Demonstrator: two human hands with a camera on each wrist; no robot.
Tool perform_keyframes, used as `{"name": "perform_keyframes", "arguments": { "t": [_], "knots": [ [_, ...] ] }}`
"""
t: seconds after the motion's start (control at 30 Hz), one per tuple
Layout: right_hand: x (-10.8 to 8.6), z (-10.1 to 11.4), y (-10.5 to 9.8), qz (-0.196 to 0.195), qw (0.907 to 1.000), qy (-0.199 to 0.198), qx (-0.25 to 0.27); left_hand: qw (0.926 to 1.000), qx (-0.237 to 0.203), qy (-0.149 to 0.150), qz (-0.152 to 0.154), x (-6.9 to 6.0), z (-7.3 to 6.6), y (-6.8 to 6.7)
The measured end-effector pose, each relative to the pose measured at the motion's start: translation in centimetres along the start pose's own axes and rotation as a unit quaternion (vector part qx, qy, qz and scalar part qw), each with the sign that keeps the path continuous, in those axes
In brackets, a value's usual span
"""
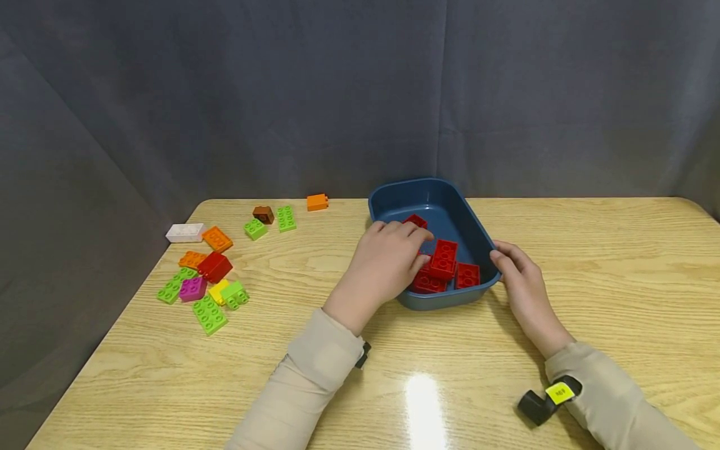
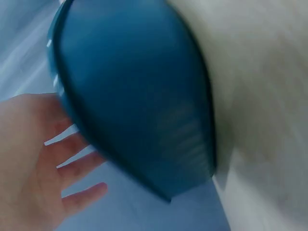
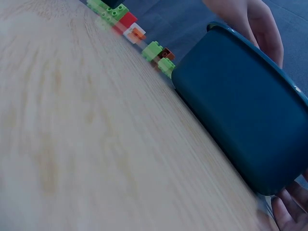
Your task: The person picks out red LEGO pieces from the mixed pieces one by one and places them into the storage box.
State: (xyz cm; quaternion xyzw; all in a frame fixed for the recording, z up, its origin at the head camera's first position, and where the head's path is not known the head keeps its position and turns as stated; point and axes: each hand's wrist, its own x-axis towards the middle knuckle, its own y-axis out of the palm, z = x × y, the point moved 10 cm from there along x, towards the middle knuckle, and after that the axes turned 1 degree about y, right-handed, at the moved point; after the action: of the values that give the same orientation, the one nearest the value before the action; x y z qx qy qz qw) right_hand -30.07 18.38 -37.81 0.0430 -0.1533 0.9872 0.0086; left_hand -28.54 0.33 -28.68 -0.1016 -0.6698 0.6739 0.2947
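Observation:
A dark blue plastic bin [image 1: 419,303] stands on the table with several red toy bricks [image 1: 444,257] lying inside, toward its near end. My left hand [image 1: 388,259] reaches over the bin's left rim, above the bricks. In the left wrist view its fingers [image 2: 79,171] are spread and fairly straight, and no brick shows in them. At the bin's near right corner, my right hand [image 1: 525,294] holds the rim with thumb and fingers. Part of that hand [image 3: 291,204] appears beside the bin's corner in the right wrist view.
Loose bricks lie at the table's left: a white brick [image 1: 185,233], a magenta brick [image 1: 193,289], a red brick [image 1: 215,267] and several green, orange and yellow ones. An orange brick [image 1: 317,202] sits near the back edge. A grey curtain [image 1: 337,94] hangs behind the table.

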Motion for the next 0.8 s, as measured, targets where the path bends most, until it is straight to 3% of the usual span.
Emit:
{"name": "perform_keyframes", "arguments": {
  "t": [0.17, 0.27, 0.5, 0.6, 0.73, 0.8],
  "knots": [
    [0.0, 0.0, 0.0, 0.0, 1.0, -0.002, 0.0, 0.9984, -0.034, -0.044, 0.011, -0.4, 2.2, -0.9],
    [0.0, 0.0, 0.0, -0.001, 1.0, -0.003, 0.001, 0.9954, -0.052, -0.073, 0.033, -0.8, 3.3, -1.1],
    [0.1, 0.1, -0.1, -0.005, 0.9999, -0.011, 0.01, 0.9831, -0.09, -0.144, 0.068, -2.2, 6.0, -2.0],
    [0.1, 0.1, 0.0, -0.005, 0.9999, -0.014, 0.008, 0.979, -0.07, -0.173, 0.081, -3.0, 7.3, -2.6],
    [0.1, 0.0, 0.0, -0.006, 0.9998, -0.016, 0.007, 0.9696, -0.043, -0.209, 0.12, -4.3, 9.0, -2.7],
    [0.1, 0.0, 0.0, -0.005, 0.9998, -0.015, 0.009, 0.9633, -0.053, -0.226, 0.134, -4.9, 9.9, -2.6]
  ]
}}
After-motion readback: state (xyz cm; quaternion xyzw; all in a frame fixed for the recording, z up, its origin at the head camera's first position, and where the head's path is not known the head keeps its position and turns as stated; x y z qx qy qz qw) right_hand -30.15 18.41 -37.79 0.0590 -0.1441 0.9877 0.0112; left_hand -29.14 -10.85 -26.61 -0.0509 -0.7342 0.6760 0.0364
